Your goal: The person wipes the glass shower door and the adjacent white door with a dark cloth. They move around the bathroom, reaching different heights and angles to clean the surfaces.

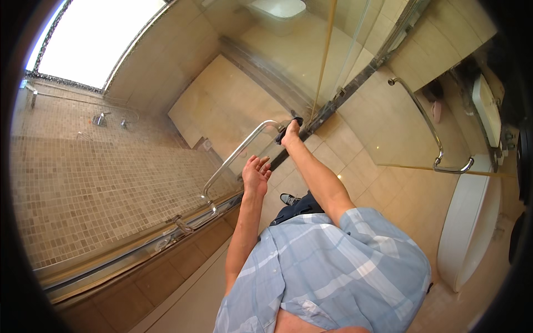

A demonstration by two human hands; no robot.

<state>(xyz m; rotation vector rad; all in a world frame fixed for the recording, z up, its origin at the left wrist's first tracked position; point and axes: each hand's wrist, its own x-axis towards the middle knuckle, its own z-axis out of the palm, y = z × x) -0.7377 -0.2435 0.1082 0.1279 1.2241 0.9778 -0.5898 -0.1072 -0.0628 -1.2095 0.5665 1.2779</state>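
Note:
My right hand (292,132) holds a dark cloth (285,134) at the upper end of a chrome tubular door handle (235,153), beside a glass shower panel. Most of the cloth lies beneath the fingers, so its shape is hard to tell. My left hand (255,174) hangs in the air just below and right of the same handle, palm up with fingers loosely curled and apart, holding nothing.
A dark threshold (333,106) crosses the tiled floor. A second glass door with a curved chrome handle (424,116) stands right, near a white bathtub (462,233) and washbasin (486,110). A mosaic wall (104,191) with a shower valve (100,120) is left.

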